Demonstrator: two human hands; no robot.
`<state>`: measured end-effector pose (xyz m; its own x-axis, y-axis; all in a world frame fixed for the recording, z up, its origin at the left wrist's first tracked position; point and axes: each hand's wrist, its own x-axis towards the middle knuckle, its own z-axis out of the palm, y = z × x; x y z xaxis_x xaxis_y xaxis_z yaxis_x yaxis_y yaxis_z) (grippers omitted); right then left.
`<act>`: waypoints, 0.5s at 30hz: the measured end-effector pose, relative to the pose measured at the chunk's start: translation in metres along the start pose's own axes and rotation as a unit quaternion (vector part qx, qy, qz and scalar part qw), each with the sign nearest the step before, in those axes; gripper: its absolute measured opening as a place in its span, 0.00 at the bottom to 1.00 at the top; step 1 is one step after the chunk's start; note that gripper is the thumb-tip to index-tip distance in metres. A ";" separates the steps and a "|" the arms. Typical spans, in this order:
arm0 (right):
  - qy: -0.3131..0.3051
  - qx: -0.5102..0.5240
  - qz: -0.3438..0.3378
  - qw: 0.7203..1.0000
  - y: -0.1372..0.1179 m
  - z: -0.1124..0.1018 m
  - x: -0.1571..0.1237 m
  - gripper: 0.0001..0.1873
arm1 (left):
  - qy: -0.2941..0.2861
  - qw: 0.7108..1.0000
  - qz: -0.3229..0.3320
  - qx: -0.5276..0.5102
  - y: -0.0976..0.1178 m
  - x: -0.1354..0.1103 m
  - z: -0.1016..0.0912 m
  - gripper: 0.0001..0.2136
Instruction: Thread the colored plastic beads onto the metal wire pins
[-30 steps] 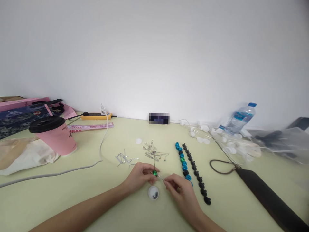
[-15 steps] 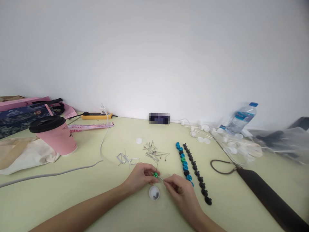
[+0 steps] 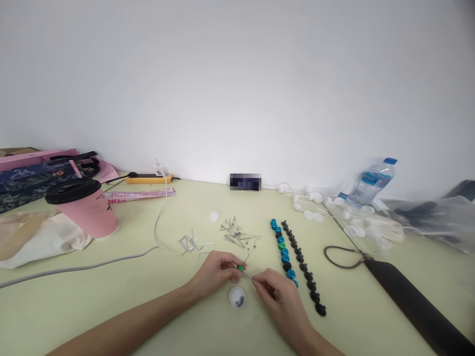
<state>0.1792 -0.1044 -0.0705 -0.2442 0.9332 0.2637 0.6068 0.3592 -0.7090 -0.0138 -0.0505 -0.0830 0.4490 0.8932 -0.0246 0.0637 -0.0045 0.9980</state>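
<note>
My left hand (image 3: 221, 267) pinches a small round green metal part (image 3: 240, 268) between thumb and fingers. A thin metal wire (image 3: 247, 256) sticks up from that part and leans right. My right hand (image 3: 276, 291) has its fingertips closed on a thin metal rod, perhaps a hex key (image 3: 248, 275), whose tip meets the green part. Just below the hands stands a small white round cup (image 3: 232, 299) with several tiny dark metal pieces in it. Beyond my left hand lie several L-shaped silver keys (image 3: 191, 243) and a pile of thin metal wires with small ends (image 3: 234, 233).
To the right run a row of blue, black and green parts (image 3: 284, 258) and a row of black ones (image 3: 304, 267). A pink cup (image 3: 91, 210), a cable (image 3: 111, 263) and a power strip (image 3: 143, 179) lie left. At right are a water bottle (image 3: 371, 183) and a black strapped case (image 3: 411, 301).
The green part has turned in my left fingers, and its wire has swung from nearly upright to leaning right. My right hand has hardly moved.
</note>
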 end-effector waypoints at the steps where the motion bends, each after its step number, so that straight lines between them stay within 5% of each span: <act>1: 0.000 0.003 -0.002 1.000 0.000 0.000 0.000 0.14 | -0.001 1.000 0.005 0.004 0.000 0.000 0.000 0.08; 15: -0.047 0.166 0.093 0.981 0.001 -0.001 0.005 0.19 | -0.052 0.995 0.057 0.070 0.008 -0.002 0.000 0.08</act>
<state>0.1792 -0.0991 -0.0688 -0.2306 0.9712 0.0597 0.3712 0.1445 -0.9172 -0.0140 -0.0521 -0.0754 0.5494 0.8321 0.0757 0.1273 -0.1729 0.9767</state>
